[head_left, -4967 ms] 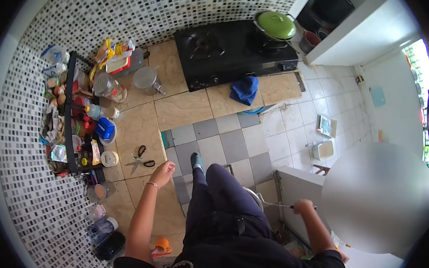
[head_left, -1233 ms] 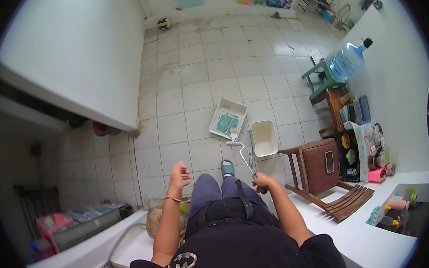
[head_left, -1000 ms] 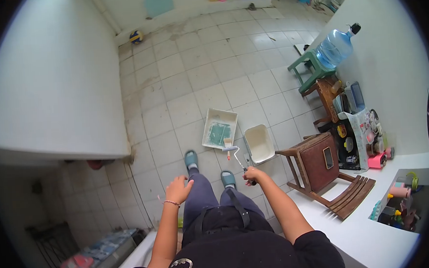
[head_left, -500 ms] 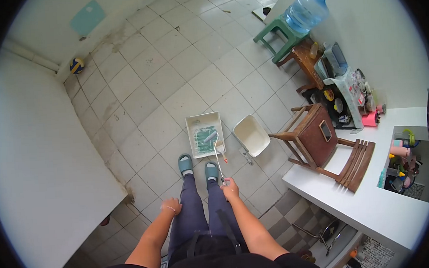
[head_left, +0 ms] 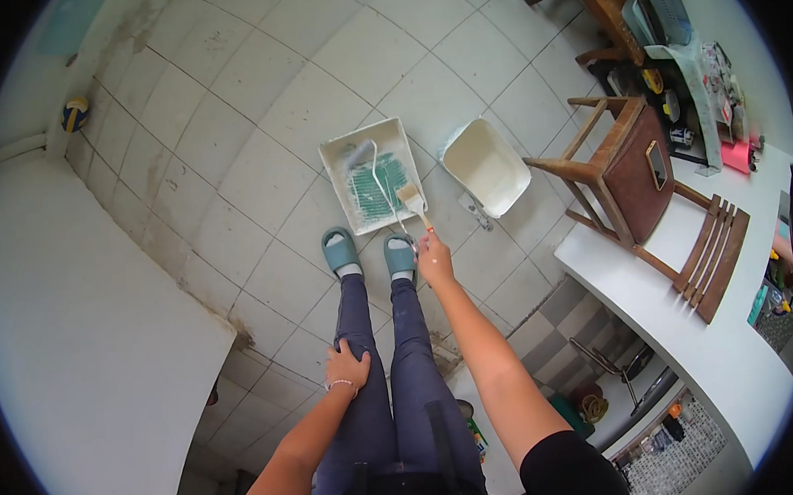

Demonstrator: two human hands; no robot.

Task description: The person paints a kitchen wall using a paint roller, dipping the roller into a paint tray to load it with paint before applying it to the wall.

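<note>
My right hand [head_left: 435,261] reaches down in front of my right foot, fingers closed at the handle end of a paintbrush [head_left: 411,196]. The brush's pale bristles lie over the right edge of a white paint tray [head_left: 389,131]. A paint roller [head_left: 362,154] lies with its sleeve in the tray's far end, and its wire frame runs back to a handle right beside my right hand. Green paint [head_left: 377,184] covers the tray's ribbed bottom. My left hand [head_left: 348,366] rests on my left knee, fingers spread over the trouser leg.
Right of the tray stands a cream bucket [head_left: 488,166] with a small metal piece [head_left: 475,213] near it. A wooden chair [head_left: 630,168] with a phone [head_left: 656,164] on its seat lies tipped by the white counter [head_left: 631,275]. A ball [head_left: 75,113] sits far left.
The view has tilted down and closer to the tray. My right hand has moved forward from the roller handle to the brush handle. The roller sleeve has shifted toward the tray's far end. My left hand has settled on the knee.
</note>
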